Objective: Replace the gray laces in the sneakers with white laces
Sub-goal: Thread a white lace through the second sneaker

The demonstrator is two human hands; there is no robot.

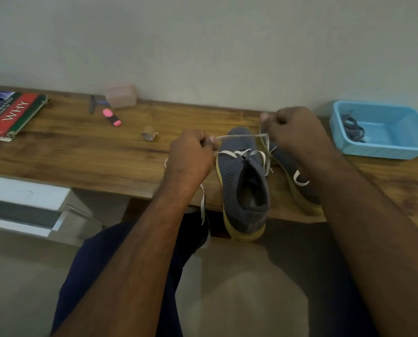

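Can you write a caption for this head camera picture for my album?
Both hands, left and right, pull a flat white lace tight over a blue-gray mesh sneaker.

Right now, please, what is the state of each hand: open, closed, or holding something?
Left hand: closed, pinching one end of the white lace.
Right hand: closed, gripping the other end of the same lace above the sneaker.

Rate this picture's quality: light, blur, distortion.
Head view: dim, flat indoor light, no glare; wide-angle lens bows the table edge and stretches the forearms; left hand and right hand are soft, the white lace between them thin but readable; book lettering is legible.
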